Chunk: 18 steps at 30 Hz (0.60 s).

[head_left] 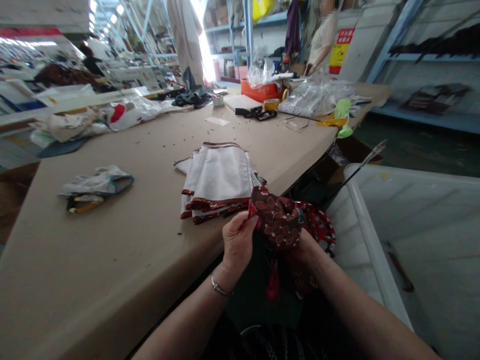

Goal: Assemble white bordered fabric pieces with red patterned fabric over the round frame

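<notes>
Left grip (238, 240) closed on brown print cloth (277, 217), held just off surface (112, 260) edge | right grip (302, 250) behind cloth (closure hidden, cannot tell) | risk: slack hold dropping cloth into bin (369, 235), or dotted cloth (318, 227) snagging there

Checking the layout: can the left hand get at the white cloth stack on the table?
Probably yes: the left hand grips the brown patterned fabric, but the white cloth stack lies just ahead of it, with nothing between.
</notes>
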Motion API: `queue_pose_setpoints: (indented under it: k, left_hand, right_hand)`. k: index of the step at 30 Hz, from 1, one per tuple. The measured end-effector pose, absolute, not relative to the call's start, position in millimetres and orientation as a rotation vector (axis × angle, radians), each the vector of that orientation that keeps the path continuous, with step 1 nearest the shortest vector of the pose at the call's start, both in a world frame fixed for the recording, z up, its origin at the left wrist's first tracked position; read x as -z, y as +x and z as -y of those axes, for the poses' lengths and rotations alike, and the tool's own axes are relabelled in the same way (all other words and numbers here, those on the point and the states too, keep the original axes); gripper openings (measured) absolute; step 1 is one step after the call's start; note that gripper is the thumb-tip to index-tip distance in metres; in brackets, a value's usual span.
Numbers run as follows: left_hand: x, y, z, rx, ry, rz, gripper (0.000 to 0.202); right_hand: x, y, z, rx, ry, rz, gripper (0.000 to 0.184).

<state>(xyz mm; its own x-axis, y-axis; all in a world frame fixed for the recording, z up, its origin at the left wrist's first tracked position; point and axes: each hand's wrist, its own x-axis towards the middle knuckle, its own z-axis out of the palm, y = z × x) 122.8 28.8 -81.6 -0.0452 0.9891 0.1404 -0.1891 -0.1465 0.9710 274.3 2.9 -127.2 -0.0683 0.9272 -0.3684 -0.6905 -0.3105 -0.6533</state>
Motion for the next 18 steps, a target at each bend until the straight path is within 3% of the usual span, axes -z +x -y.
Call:
queue_pose_setpoints:
  k: [5,9,12,15,18]
  left_hand:
    - [65.5,130.2,-41.3,-1.543,1.164,-0.9,0.006]
    - [113.7,112.5,-19.7,-1.36,1.074,-1.161,0.006]
    - [136.8,97.0,-6.4,-1.269,1.087,-1.29,0.01]
    - [117.7,92.1,-12.0,-1.333,1.213,-1.242,0.012]
    - [70.6,97.5,-26.5,-1.389,1.396,-1.124,0.011]
  right_hand:
    - [122.4,270.9,-7.8,-1.577,-0.912,0.467,0.017]
    - [169.4,282.3,9.3,-1.413,-1.345,0.716,0.027]
    - [191.3,295.5,15.5,-1.303,-1.481,0.78,0.023]
    - [173.2,303.1,7.8,-1.143,-1.523,0.842,0.019]
    - [124.7,300.1,-3.9,-1.076,-1.257,1.061,0.051]
